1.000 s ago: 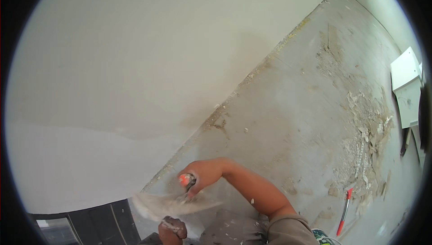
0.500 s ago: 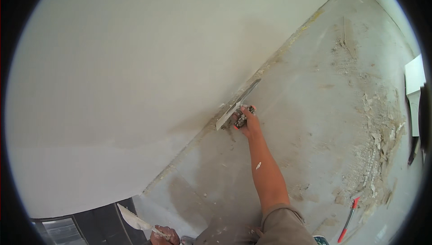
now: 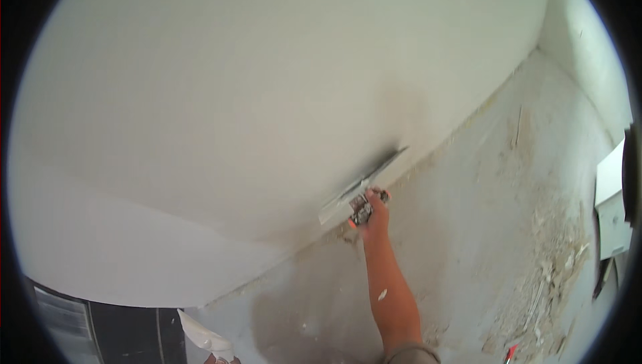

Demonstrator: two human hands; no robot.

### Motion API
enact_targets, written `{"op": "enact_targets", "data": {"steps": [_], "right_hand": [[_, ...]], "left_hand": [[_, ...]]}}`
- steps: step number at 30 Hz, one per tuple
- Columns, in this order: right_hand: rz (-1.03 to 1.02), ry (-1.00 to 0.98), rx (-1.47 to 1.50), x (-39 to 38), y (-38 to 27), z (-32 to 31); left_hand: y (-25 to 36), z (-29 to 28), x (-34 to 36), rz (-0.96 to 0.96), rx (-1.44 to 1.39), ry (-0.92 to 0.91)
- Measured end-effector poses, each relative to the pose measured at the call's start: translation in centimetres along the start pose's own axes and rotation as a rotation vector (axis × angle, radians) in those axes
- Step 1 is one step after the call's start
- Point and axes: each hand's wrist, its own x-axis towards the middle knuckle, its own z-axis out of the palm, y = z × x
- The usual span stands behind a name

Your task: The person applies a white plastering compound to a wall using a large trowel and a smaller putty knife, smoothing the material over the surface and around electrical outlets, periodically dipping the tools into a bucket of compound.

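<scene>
My right hand (image 3: 376, 217) is closed around the dark, orange-ended handle of a plastering trowel (image 3: 336, 209). The trowel's long, thin blade is held low along the white wall (image 3: 200, 110), just above the seam with the floor, with a dark shadow along its upper side. Whether its whole edge touches the wall is hard to tell. At the lower edge only a bit of my left hand (image 3: 212, 360) shows, gripping a wide putty knife (image 3: 202, 334) whose blade is coated in white plaster. A white fleck sticks to my right forearm.
Scraps and dried crumbs (image 3: 548, 284) litter the grey, stained floor (image 3: 328, 290) at the right. A red-handled scraper (image 3: 511, 352) lies near the lower edge. A white box-like object (image 3: 612, 210) stands far right. Dark panels (image 3: 127, 334) lie at the lower left.
My right hand has raised the trowel from the floor seam onto the lower wall. The view has tilted up, so my left hand and the red-handled scraper are now mostly cut off below.
</scene>
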Motion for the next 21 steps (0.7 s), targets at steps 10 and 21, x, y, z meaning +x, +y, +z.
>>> {"op": "enact_targets", "data": {"steps": [10, 21], "right_hand": [[-0.109, -0.234, -0.088, -12.1, -8.5, 14.8], [-0.511, -0.570, -0.265, -21.8, -12.5, 40.7]], "left_hand": [[-12.7, 1.4, -0.3, 0.250, -0.004, -0.351], [-11.6, 1.3, 0.6, 0.281, -0.041, -0.395]]}}
